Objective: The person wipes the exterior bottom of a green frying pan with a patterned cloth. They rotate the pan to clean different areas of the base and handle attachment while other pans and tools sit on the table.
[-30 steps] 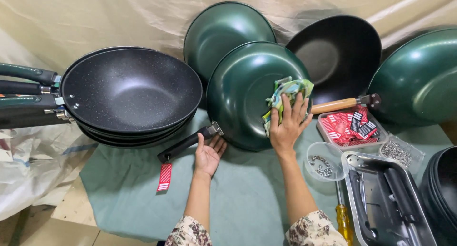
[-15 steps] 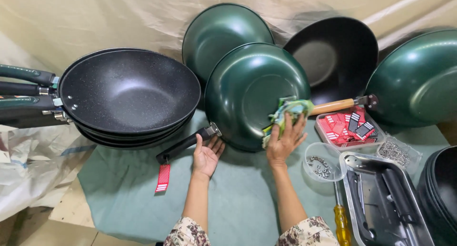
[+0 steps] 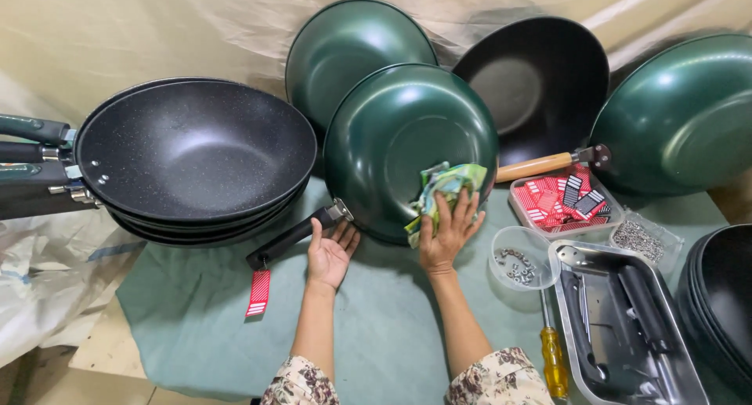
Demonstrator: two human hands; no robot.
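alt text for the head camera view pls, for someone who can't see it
The right hand presses a green cloth against the underside of a tilted green wok, while the left hand supports its black handle. More woks stand around on a green mat.

Left hand (image 3: 329, 252) palm-up, right hand (image 3: 448, 231) spread.
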